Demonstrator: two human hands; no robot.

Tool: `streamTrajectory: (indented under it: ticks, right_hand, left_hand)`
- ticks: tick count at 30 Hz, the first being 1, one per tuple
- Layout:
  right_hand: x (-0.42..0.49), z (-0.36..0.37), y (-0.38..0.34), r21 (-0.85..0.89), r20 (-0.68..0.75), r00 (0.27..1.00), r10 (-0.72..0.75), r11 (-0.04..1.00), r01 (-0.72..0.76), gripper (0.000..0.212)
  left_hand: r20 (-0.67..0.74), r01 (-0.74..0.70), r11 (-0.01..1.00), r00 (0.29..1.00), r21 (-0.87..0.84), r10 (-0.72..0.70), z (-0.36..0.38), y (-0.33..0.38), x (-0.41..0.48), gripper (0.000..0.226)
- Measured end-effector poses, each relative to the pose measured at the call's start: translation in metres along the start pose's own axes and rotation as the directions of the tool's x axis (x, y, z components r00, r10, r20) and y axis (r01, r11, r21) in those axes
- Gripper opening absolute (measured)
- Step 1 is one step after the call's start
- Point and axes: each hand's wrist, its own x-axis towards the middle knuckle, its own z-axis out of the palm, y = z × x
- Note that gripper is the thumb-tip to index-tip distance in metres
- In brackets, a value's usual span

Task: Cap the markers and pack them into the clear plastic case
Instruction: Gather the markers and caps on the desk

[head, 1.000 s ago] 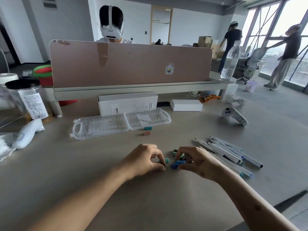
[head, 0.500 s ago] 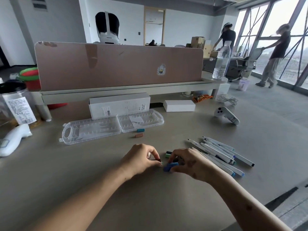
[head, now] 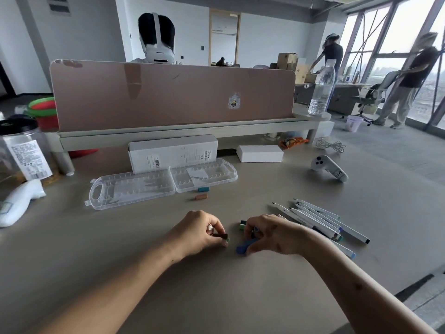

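Observation:
Several uncapped white markers [head: 320, 221] lie in a fan at the right of the table. A small heap of loose caps sits between my hands, among them a blue cap [head: 243, 247] and a green cap [head: 241, 225]. My left hand [head: 199, 232] pinches a dark brown cap [head: 220, 235] between thumb and fingers. My right hand [head: 272, 233] rests curled over the heap, fingertips on the blue cap. The clear plastic case [head: 163, 183] lies open and flat farther back. A teal cap [head: 203, 189] and a tan cap [head: 201, 196] lie just in front of it.
Behind the case stand a white carton [head: 172, 153] and a smaller white box [head: 260, 153]. A white controller [head: 328, 168] lies at the right, another [head: 20, 201] at the left beside a clear jar [head: 21, 150]. A pink divider [head: 168, 92] backs the table.
My left hand has lifted a dark brown cap out of the heap into a pinch. My right hand has stayed on the caps. The view has shifted slightly.

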Motion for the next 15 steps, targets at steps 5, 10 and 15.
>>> streamTrajectory:
  ticks: [5,10,15]
  right_hand:
    - [0.0,0.001,0.0,-0.005,-0.017,1.0,-0.023,1.0,0.023,0.027]
    - [-0.005,0.0,0.01,-0.028,-0.049,0.991,-0.128,0.992,0.126,0.024]
    - [0.001,-0.056,0.047,0.06,-0.24,0.971,-0.016,0.998,0.031,0.014]
  left_hand:
    - [0.007,-0.03,0.999,1.0,0.015,0.03,-0.002,-0.002,0.006,0.019]
    - [0.034,-0.056,0.998,0.998,-0.005,0.056,-0.003,0.001,0.022,0.017]
    - [-0.067,-0.086,0.987,0.995,-0.132,0.078,-0.01,0.024,0.07,0.017]
